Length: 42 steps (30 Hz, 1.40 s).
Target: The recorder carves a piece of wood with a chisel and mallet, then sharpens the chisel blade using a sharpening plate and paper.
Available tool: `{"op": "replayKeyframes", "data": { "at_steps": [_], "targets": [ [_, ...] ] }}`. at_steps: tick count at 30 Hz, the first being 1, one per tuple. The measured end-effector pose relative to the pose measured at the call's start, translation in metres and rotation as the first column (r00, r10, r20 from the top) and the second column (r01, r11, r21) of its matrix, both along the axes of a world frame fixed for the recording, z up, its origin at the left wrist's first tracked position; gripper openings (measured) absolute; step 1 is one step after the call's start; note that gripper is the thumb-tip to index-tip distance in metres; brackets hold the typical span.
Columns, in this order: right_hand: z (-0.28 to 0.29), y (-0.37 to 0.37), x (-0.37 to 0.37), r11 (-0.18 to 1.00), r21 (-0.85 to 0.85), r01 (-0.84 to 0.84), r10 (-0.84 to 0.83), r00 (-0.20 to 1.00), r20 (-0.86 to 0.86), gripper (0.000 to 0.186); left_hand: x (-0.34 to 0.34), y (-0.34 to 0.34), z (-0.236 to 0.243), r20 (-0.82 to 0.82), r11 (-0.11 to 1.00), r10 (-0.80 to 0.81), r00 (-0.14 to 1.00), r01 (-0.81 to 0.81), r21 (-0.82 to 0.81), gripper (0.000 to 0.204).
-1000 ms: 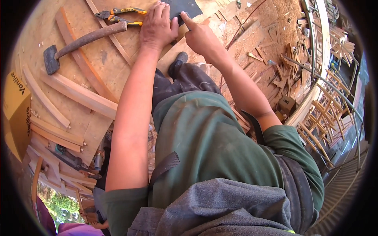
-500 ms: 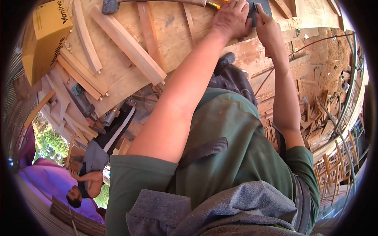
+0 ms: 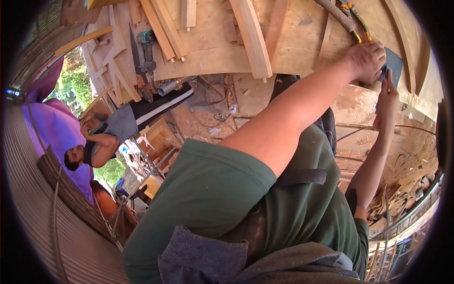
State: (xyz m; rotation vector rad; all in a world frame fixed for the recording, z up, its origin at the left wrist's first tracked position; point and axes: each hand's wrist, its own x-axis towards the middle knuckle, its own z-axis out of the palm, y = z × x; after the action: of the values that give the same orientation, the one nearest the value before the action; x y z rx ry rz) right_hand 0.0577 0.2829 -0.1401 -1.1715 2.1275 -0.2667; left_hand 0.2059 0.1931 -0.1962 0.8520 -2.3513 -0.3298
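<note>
My left hand (image 3: 368,62), slightly blurred, rests with bent fingers at the left edge of a dark grey sheet (image 3: 396,64) on the plywood bench (image 3: 208,61). My right hand (image 3: 387,97) is at the sheet's near edge, index finger extended against it, other fingers curled around something hidden. Just beyond my left hand lie pliers with yellow and black grips (image 3: 365,31) and the wooden hammer handle (image 3: 336,14). Shaped wooden pieces (image 3: 250,40) lie across the bench.
A co-worker (image 3: 111,137) is at the left, near a power tool (image 3: 145,49) and a metal cylinder (image 3: 166,87). Wood offcuts (image 3: 124,83) pile there. Below the bench are sawdust, scraps (image 3: 402,189) and a cable (image 3: 411,127). Corrugated metal (image 3: 42,199) borders the left.
The view has swung leftward, so the bench, hammer and both hands sit farther right and more of the co-worker shows. Both hands stay at the dark sheet.
</note>
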Motion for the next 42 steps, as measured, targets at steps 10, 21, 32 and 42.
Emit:
{"op": "replayKeyframes", "data": {
  "at_steps": [10,21,32,42],
  "targets": [
    [-0.006,-0.014,-0.015,0.998,-0.043,-0.037,0.034,0.997,-0.067,0.043,0.0,0.0,0.012,0.041,0.998,-0.038,0.998,0.035,0.061,0.043],
    [0.035,-0.042,0.006,0.997,-0.061,-0.045,0.039,0.994,-0.104,0.044,0.0,0.002,0.009,-0.012,0.995,-0.036,0.999,0.037,0.098,0.041],
    [0.06,-0.054,0.011,0.977,0.165,0.135,-0.137,0.991,0.002,0.044,-0.003,-0.002,0.014,-0.057,0.979,-0.097,0.994,0.106,0.176,0.05],
    [0.037,-0.051,0.014,0.986,-0.142,0.081,-0.085,0.996,-0.021,0.043,0.004,-0.005,0.014,-0.015,0.972,-0.098,0.995,0.099,0.213,0.048]
  ]
}}
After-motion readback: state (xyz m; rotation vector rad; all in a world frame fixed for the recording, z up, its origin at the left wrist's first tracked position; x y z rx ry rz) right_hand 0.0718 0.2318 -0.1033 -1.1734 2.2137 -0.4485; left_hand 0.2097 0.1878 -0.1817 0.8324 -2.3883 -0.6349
